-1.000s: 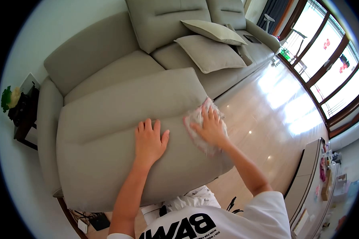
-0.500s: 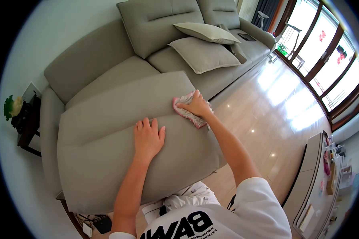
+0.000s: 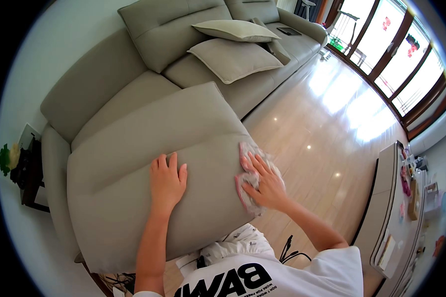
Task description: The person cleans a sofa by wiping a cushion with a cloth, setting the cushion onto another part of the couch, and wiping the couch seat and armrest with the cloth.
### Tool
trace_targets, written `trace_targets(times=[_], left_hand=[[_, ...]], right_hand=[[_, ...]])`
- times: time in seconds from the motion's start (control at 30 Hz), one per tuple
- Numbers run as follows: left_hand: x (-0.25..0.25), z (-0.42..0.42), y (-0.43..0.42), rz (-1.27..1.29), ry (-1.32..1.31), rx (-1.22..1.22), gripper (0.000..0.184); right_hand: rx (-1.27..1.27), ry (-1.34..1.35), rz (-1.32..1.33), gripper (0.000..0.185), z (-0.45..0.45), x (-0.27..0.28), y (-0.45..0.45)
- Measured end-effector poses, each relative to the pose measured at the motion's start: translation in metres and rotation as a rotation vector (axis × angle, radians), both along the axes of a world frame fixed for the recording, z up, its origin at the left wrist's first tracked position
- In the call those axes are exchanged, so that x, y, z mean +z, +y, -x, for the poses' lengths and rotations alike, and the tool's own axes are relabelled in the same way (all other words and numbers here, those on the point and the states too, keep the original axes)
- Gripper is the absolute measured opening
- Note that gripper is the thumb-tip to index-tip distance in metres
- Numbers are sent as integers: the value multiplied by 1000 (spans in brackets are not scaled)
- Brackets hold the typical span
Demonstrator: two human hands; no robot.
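**Q:** Where is the pink-edged cloth (image 3: 243, 184)?

**A:** At the right-hand edge of the grey sofa chaise (image 3: 124, 208), beneath the right hand (image 3: 267, 185).

**Q:** What is the condition of each grip?

**A:** Right: fingers and thumb spread, laid over the cloth. No pinch is visible; the palm side is hidden. Left: the left hand (image 3: 167, 185) rests palm down on the chaise, thumb apart from the fingers, no object visible in it.

**Q:** How should the cloth handle?

**A:** Judged light, limp and not fragile. Its creased shape suggests that it bunches readily. The smooth chaise cover may let it slide.

**Q:** Recommended hold?

**A:** Apply broad palm contact over the middle. To lift, pinch the pink border (image 3: 241, 152).
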State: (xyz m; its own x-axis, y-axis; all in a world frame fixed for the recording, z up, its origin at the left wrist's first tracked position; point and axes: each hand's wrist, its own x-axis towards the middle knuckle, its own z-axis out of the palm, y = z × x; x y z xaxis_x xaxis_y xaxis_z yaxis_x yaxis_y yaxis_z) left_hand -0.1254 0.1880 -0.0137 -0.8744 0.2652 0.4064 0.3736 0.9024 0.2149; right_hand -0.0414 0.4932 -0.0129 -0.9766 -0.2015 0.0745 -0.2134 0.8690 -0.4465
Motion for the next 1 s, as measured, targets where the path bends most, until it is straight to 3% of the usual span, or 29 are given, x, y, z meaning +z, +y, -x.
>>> trace_targets(times=[0.17,0.3,0.47,0.6,0.67,0.8,0.87,0.93,1.0], left_hand=[[2,4,3,65,-13,27,43],[9,3,4,36,-46,36,43],[5,0,0,-4,-59,34,41],[9,-3,2,20,-109,32,43],[9,-5,2,10,-88,16,43],[3,-1,1,15,-74,8,43],[3,4,3,56,-62,26,42],[5,6,3,84,-56,54,42],[8,6,3,106,-66,78,42]], right_hand=[[-7,-7,256,85,152,-47,-1],[-77,-159,411,93,222,-44,-5],[-9,-293,494,89,160,-61,30],[-232,-434,852,76,21,-63,64],[-332,-658,966,77,-30,-57,77],[-283,-648,1001,77,-29,-60,82],[-220,-510,1003,77,15,-58,71],[-177,-618,938,78,71,-48,66],[-98,-474,769,77,131,-43,46]])
